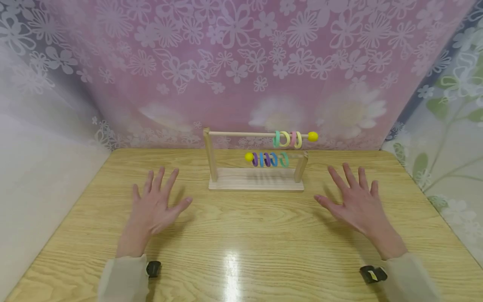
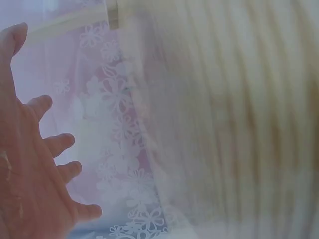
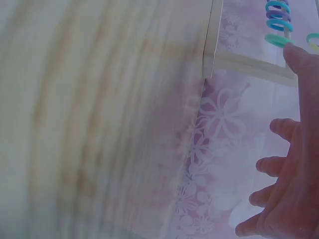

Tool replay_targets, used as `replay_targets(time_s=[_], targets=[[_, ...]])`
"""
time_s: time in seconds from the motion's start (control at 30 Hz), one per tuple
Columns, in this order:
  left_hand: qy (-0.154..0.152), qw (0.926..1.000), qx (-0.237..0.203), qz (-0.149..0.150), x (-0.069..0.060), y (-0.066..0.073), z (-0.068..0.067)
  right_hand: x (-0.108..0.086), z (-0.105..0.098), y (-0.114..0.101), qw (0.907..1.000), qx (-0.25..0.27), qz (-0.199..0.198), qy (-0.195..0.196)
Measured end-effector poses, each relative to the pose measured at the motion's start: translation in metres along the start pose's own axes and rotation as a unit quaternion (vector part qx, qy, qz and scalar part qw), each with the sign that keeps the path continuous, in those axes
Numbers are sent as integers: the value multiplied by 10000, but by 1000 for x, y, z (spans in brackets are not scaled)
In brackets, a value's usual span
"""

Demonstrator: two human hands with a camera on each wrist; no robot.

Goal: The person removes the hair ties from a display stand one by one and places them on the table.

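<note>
Wooden rack [image 1: 256, 180], one; rings [image 1: 267, 159], nine.

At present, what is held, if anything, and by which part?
Nothing is held: the left hand and right hand are spread, clear of the wooden ring stand.

Light wood-grain table [image 1: 241, 235], glare near its front, pink floral curtain [image 1: 234, 84] behind, pale leafy fabric [image 1: 453, 126] at right

Homelike corner (floral curtain [image 1: 234, 84])
</note>
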State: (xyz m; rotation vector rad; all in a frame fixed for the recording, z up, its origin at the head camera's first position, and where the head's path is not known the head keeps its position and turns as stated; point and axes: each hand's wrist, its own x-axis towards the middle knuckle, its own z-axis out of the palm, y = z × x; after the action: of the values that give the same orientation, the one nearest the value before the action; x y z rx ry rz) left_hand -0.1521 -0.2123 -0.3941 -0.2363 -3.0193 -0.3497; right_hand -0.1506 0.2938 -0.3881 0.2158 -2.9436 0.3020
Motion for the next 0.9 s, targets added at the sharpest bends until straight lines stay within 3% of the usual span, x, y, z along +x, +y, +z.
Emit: replay_targets(time_s=[0.47, 0.63, 0.9], targets=[[83, 9928, -1128, 396, 5, 25, 5, 12, 4, -21, 9987, 410, -231, 170], [171, 9853, -1626, 496, 6, 35, 7, 17, 4, -28, 9975, 604, -288, 204], [81, 9668, -2475, 625, 9, 49, 12, 23, 7, -35, 9942, 992, -306, 291]])
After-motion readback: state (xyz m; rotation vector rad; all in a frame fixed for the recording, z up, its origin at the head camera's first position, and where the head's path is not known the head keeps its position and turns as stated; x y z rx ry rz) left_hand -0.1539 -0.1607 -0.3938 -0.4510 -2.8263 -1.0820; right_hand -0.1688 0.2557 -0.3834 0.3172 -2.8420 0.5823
